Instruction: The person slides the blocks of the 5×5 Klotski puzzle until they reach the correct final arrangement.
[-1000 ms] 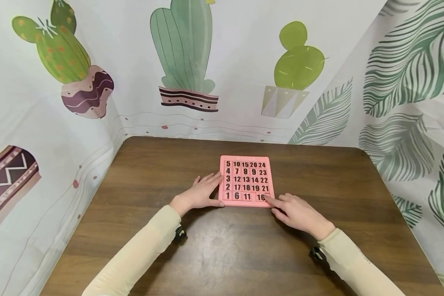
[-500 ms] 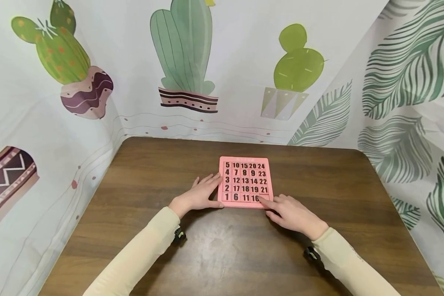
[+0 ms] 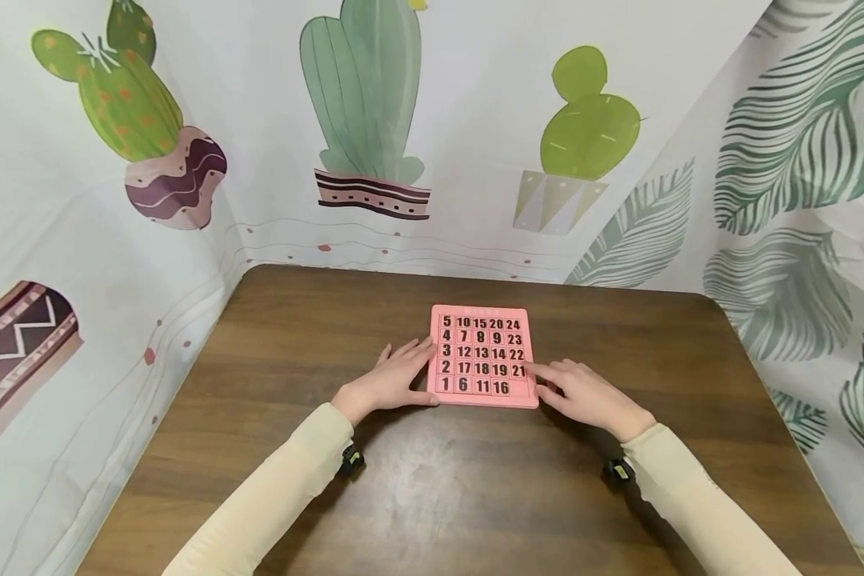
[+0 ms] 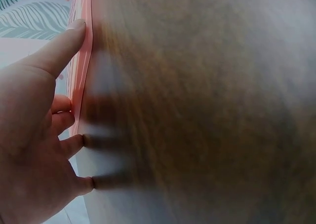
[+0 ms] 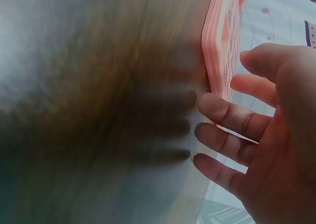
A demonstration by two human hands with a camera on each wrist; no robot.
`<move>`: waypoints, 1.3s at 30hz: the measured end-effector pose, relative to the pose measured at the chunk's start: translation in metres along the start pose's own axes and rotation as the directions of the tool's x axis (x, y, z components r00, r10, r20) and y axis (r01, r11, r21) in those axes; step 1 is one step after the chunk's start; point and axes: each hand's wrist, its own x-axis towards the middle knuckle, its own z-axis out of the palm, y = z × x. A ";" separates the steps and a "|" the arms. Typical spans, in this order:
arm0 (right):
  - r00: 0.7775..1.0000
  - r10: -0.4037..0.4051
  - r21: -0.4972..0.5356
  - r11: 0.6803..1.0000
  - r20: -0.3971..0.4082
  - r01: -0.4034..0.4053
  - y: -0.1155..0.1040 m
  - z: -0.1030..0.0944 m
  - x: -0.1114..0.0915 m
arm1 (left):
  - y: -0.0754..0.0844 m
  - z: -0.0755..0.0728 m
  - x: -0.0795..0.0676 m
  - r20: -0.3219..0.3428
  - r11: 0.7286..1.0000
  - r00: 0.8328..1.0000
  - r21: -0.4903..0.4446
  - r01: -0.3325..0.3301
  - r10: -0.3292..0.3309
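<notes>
A pink sliding number puzzle (image 3: 482, 395) lies flat on the table, with black-numbered tiles in rows. Its gap is at the bottom right corner, beside tile 16 (image 3: 501, 388) and below tile 21 (image 3: 518, 371). My left hand (image 3: 396, 379) rests at the puzzle's left side, fingers fairly straight and thumb against the near left corner. From the right, my right hand (image 3: 583, 389) reaches in with its index finger extended to the right edge of tile 21. In the right wrist view its other fingers (image 5: 219, 137) are spread beside the frame, near the tabletop.
The brown wooden table (image 3: 403, 496) has rounded far corners. A white cloth (image 3: 468, 112) printed with cacti and leaves hangs behind it and along both sides. Each wrist bears a small black camera, one under the left sleeve (image 3: 288, 472).
Tile 16 has slid left under my right index finger to sit against tile 11, opening the gap at the corner. That finger has then moved up and right to tile 21. My left hand stays put.
</notes>
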 end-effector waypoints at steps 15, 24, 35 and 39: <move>1.000 -0.007 -0.152 0.988 0.002 0.007 -0.003 0.008 -0.007 | 0.001 0.001 0.000 -0.001 0.999 1.000 0.042 0.006 -0.006; 1.000 -0.023 -0.158 0.987 -0.015 0.020 -0.015 0.010 -0.022 | 0.003 -0.002 0.001 0.010 0.998 1.000 0.062 0.011 -0.012; 0.999 -0.034 -0.130 0.991 -0.028 0.030 -0.018 0.012 -0.027 | 0.006 -0.005 0.000 0.021 0.997 1.000 0.078 0.014 -0.015; 0.999 -0.025 -0.089 0.996 -0.025 0.022 -0.013 0.008 -0.022 | 0.007 -0.005 0.001 0.022 0.997 1.000 0.073 0.009 -0.011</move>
